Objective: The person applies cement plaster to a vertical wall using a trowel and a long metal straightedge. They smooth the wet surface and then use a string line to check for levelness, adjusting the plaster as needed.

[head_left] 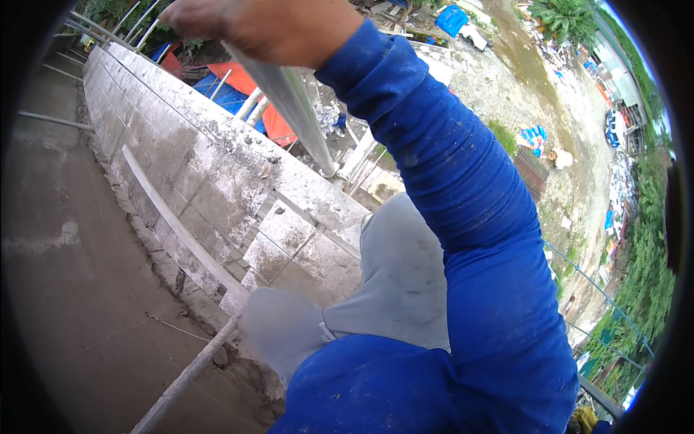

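My right hand (249, 29) is at the top of the view, at the end of a raised arm in a blue sleeve (463, 166). It is closed round the upper part of a grey metal pole (293, 108), which slants down beyond the block wall. The fingertips are partly blurred and cut off by the upper edge. My left hand is out of the picture. Below the arm are my bent legs in grey trousers (397, 260), over the block wall (188, 166) with its mortar-smeared top.
A long pale board (177, 224) leans along the wall. Another pole (188, 376) crosses lower left above a grey concrete surface (94, 289). Beyond the wall, far below, lie orange and blue tarps (275, 123), debris and a dirt yard (491, 94). Ropes (600, 304) stretch at right.
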A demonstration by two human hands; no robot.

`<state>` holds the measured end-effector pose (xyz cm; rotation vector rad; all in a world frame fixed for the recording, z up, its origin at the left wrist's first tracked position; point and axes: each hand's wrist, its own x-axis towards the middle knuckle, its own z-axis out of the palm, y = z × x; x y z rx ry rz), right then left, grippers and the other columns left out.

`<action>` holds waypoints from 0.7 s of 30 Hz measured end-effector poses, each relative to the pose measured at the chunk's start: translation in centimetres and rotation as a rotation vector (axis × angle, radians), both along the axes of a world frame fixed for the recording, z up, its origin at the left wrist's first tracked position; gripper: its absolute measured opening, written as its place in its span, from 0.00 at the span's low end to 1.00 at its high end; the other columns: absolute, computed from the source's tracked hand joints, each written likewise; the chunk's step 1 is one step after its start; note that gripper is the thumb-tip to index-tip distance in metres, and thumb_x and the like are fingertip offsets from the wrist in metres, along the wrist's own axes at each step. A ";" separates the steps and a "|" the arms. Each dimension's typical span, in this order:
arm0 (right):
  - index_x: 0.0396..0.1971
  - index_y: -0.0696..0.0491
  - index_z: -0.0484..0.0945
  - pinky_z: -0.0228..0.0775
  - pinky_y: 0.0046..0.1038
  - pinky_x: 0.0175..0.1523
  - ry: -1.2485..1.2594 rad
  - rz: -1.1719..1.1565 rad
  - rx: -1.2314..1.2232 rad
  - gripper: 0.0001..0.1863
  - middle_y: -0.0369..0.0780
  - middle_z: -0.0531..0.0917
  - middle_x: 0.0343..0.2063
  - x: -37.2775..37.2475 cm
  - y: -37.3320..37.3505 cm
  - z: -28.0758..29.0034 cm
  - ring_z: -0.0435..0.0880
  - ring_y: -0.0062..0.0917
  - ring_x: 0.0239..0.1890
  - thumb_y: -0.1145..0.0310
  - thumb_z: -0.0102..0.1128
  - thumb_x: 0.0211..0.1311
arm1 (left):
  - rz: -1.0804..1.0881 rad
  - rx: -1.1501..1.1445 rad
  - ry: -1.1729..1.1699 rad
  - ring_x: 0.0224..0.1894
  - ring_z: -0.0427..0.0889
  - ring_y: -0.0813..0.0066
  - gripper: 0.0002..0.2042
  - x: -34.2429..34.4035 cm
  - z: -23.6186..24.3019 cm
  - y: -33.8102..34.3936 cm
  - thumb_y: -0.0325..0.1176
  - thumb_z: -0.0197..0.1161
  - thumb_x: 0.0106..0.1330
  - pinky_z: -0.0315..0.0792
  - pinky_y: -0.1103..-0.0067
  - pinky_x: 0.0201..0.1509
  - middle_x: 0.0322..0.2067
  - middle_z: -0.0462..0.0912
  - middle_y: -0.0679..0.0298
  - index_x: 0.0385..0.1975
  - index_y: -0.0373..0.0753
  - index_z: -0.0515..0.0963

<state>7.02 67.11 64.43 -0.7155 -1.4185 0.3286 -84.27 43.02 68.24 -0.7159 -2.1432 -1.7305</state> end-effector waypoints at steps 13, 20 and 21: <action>0.43 0.62 0.73 0.82 0.41 0.43 -0.029 -0.262 0.018 0.31 0.53 0.85 0.29 0.8 1.9 -1.7 0.88 0.47 0.34 0.61 0.78 0.40 | 0.379 -1.362 1.165 0.53 0.83 0.49 0.24 -0.5 -6.8 -0.7 0.51 0.62 0.69 0.77 0.59 0.58 0.49 0.85 0.44 0.48 0.32 0.84; 0.50 0.64 0.72 0.79 0.41 0.44 -0.113 -0.185 -0.178 0.36 0.50 0.85 0.35 0.5 0.6 -2.1 0.87 0.44 0.39 0.58 0.76 0.44 | -1.294 -1.290 0.221 0.63 0.75 0.58 0.23 50.8 0.0 16.9 0.36 0.57 0.75 0.70 0.66 0.69 0.60 0.77 0.50 0.64 0.28 0.70; 0.47 0.63 0.73 0.78 0.41 0.43 -0.083 -0.226 -0.147 0.35 0.48 0.85 0.33 0.6 0.5 -2.2 0.87 0.44 0.38 0.57 0.77 0.43 | -1.396 -1.091 0.370 0.64 0.74 0.55 0.25 55.3 2.5 19.8 0.39 0.55 0.77 0.68 0.64 0.70 0.62 0.74 0.47 0.66 0.26 0.67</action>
